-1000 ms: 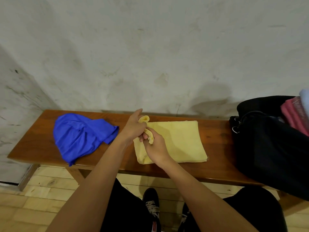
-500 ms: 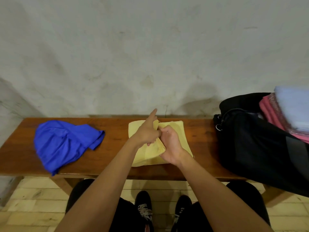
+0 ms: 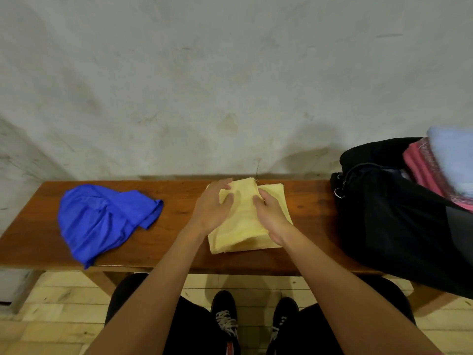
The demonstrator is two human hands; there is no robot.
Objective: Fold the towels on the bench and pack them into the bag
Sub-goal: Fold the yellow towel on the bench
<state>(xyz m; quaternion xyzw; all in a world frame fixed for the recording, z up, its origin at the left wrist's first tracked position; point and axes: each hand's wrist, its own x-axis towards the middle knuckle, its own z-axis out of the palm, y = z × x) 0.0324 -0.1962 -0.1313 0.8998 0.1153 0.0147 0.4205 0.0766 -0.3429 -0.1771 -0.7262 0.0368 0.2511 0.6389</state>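
Observation:
A yellow towel (image 3: 244,228) lies folded small on the middle of the wooden bench (image 3: 179,198). My left hand (image 3: 211,210) grips its left side, fingers curled over the far edge and thumb on top. My right hand (image 3: 272,217) holds the right side, thumb pressed into the top layer. A crumpled blue towel (image 3: 102,217) lies unfolded on the bench to the left, apart from both hands. The open black bag (image 3: 394,216) stands on the bench's right end, with a folded pink towel (image 3: 425,170) and a light blue towel (image 3: 453,157) in it.
A grey plaster wall (image 3: 230,85) rises straight behind the bench. Bare bench wood shows between the two towels and between the yellow towel and the bag. My legs and black shoes (image 3: 226,319) stand on the pale brick floor below.
The yellow towel went from a wide rectangle to a narrower folded stack. Both hands moved from pinching its left corner to gripping the stack's two sides.

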